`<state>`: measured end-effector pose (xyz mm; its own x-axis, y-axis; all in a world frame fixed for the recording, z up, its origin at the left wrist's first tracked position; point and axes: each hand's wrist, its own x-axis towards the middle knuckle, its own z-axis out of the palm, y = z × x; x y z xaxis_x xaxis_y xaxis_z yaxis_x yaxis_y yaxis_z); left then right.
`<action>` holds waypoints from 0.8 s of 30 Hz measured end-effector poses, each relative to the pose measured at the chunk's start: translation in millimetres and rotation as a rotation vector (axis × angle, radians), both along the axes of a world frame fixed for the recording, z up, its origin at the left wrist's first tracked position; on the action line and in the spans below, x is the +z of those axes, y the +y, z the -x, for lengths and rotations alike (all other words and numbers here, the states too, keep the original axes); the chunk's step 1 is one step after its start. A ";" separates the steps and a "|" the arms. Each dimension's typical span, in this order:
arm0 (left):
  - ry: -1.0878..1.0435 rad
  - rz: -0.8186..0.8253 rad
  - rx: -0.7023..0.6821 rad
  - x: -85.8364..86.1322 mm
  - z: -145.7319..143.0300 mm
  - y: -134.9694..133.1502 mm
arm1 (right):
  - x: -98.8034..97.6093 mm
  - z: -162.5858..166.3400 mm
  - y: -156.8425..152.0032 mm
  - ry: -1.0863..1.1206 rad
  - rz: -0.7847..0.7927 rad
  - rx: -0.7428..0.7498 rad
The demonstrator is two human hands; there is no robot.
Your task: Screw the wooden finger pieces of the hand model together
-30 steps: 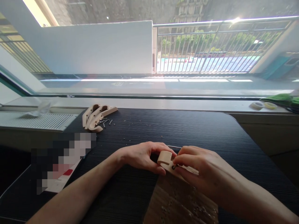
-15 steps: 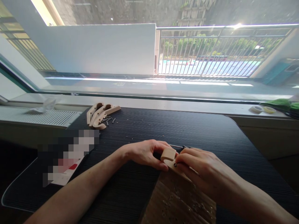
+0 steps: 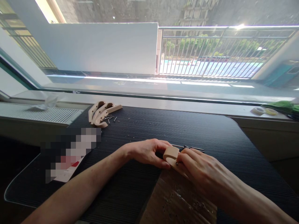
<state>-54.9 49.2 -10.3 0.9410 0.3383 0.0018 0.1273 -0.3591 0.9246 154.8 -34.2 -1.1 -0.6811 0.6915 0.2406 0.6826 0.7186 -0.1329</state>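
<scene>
My left hand (image 3: 148, 152) is closed around the curled end of a pale wooden hook (image 3: 171, 153), with the thumb along its near side. The hook lies on the far end of a brown, scarred wooden block (image 3: 179, 199). My right hand (image 3: 198, 166) pinches a small dark screw (image 3: 177, 164) at the hook's inner face; most of the screw is hidden by the fingers. Right behind both hands, a screwdriver (image 3: 195, 150) with a dark handle and thin metal shaft lies on the table.
Several more wooden hooks (image 3: 109, 109) rest at the table's far left, beside a few loose screws (image 3: 108, 118). A partly blurred packet (image 3: 67, 169) lies at the left. Rolls of tape (image 3: 258, 110) are on the sill. The black table (image 3: 144, 124) meets a window.
The view has shifted slightly. The right fingers have turned a little around the screw, and less of the screw shows. The left hand keeps its hold on the hook.
</scene>
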 end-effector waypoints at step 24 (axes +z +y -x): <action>0.052 0.080 0.047 -1.7 3.9 -0.7 | 20.4 8.8 -0.7 -0.072 0.015 0.068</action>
